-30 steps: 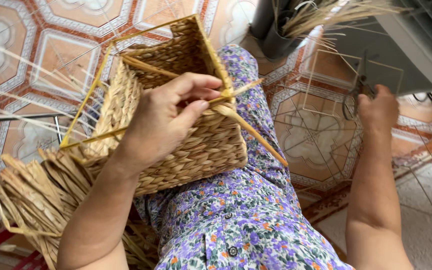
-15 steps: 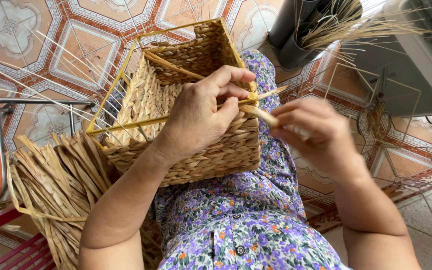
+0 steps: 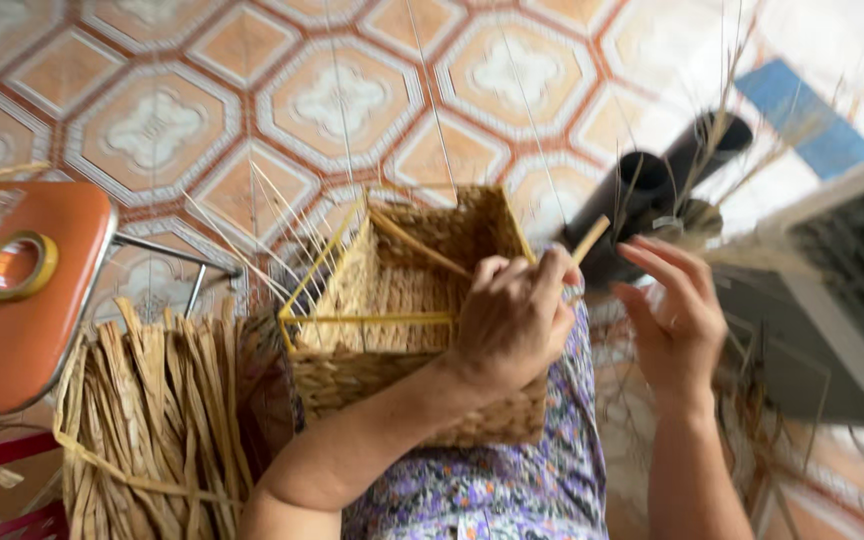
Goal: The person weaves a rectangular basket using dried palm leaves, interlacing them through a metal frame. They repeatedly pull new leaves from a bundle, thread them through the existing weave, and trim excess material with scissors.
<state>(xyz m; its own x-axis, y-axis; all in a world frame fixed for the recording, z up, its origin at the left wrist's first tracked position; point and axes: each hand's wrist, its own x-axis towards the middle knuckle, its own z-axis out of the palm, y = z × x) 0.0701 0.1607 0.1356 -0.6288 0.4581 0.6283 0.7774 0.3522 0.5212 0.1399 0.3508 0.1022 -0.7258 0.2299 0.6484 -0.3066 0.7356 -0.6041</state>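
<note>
a: what is seen at the centre of the frame?

b: a rectangular woven basket of tan straw with a yellow wire rim [image 3: 392, 320] is seen there, resting on a lap covered by purple flowered cloth [image 3: 512, 490]. a flat straw strand [image 3: 422, 245] is laid aslant inside it.

a: how is the left hand placed?

b: the left hand [image 3: 512, 320] is laid over the right wall of the basket, just right of centre. its fingers are curled narrowly around a pale straw strip [image 3: 587, 240], whose end is seen sticking up past the knuckles.

a: and the right hand?

b: the right hand [image 3: 677, 320] is held just beside the left one, right of centre, apart from the basket. its fingers are spread wide and nothing is gripped; the fingertips are near the tip of the strip, though contact cannot be told because of blur.

a: what is found in the lower left?

b: a bundle of dry flat straw leaves tied with a strand [image 3: 152, 420] is stood there, touching the basket's left side. above it, at the left edge, an orange rounded stool seat [image 3: 32, 330] is seen, and a yellow roll of tape [image 3: 17, 265] is laid on it.

a: and on the right?

b: black tubes holding thin dry stalks [image 3: 652, 190] are seen at the upper right, and a grey slatted casing [image 3: 832, 290] is seen at the right edge. patterned orange and white floor tiles [image 3: 252, 90] are spread across the top.
</note>
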